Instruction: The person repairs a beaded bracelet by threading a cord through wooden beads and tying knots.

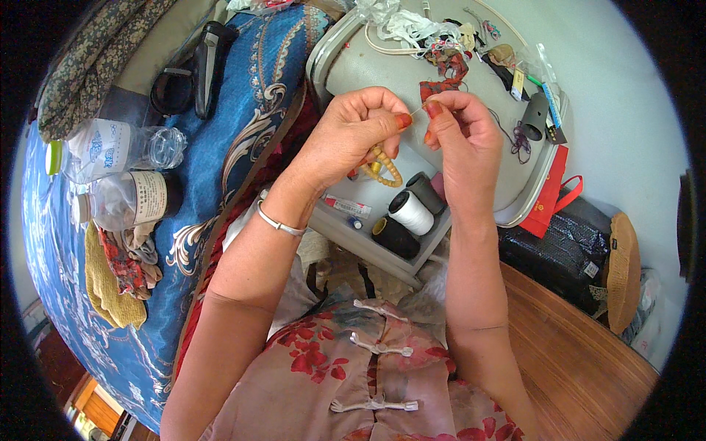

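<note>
Thumb and index finger of my left hand (358,129) pinch one end of a thin strand (417,112), which may be thread or a needle. My right hand (460,132) pinches its other end, close beside the left. A ring of tan beads (393,173) hangs at my left hand, below the fingers. Beneath both hands is an open grey drawer (358,252), which holds a white thread spool (411,213), a black thread spool (395,237), a dark grey thread spool (426,192) and a small packet (347,205). Red patterned fabric (441,88) lies behind my right hand.
A grey cabinet top (369,77) carries plastic bags (411,27), tangled purple thread (519,140) and a dark tube (534,116). Left, a blue bedcover (204,182) bears two plastic bottles (102,151) and folded cloths (113,281). A red bag (546,201) stands at the right.
</note>
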### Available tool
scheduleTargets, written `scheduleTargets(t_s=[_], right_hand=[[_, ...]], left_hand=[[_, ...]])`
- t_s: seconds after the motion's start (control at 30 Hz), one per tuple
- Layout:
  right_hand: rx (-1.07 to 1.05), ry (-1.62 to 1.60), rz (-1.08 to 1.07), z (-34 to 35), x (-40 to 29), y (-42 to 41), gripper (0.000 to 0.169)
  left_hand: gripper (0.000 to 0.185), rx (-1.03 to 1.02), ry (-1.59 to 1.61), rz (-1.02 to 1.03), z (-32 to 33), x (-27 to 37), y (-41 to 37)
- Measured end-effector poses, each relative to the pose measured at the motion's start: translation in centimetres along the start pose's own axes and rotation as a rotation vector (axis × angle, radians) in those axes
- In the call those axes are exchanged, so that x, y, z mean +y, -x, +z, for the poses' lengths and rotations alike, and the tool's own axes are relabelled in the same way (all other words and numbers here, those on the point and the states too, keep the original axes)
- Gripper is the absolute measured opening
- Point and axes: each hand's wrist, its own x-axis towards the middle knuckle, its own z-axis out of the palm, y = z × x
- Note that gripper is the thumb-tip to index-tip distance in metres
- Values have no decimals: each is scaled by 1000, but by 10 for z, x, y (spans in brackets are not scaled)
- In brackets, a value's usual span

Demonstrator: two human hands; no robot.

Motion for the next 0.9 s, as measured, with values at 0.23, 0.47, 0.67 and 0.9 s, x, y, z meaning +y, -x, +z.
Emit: scheduleTargets(t_s=[0.23,0.47,0.67,0.9], right_hand=[[32,-478,108,-9,-5,-8,9],[-48,-934,149,-42,-11,-23,11],[13,-1043,71,-82,-27,-38,8],[56,-966,-63,-143,-50,-44,4]], left_hand=[[10,-79,-44,-70,-1,6,4],[20,-150,22,-102,-5,4,3],[29,-134,108,-141,-18,2,3],[33,-75,26,-165,-18,9,-1]])
